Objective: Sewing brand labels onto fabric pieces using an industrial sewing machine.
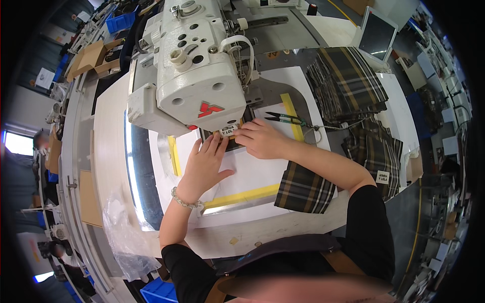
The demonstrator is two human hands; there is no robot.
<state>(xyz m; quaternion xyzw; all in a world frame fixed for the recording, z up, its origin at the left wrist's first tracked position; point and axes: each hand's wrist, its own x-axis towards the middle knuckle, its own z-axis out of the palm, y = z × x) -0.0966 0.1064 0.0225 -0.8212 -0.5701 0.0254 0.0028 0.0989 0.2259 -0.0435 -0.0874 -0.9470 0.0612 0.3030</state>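
- White label (228, 131): below the front of the sewing machine (194, 70), between both hands.
- Left hand (204, 162): fingers extended, thumb apart, tips near the label's left edge.
- Right hand (263, 140): fingers bent at its right edge; whether pinching cannot be told.
- Scissors (293, 121): just beyond the right wrist.
- Plaid stack (348, 83): farther right on the counter (222, 246).
- Loose plaid piece (305, 191): partly hidden by the right forearm.
- Area behind the label: obscured by the machine.

The sewing machine (194, 30) runs off the top edge, its head (189, 93) hiding what lies directly beneath.
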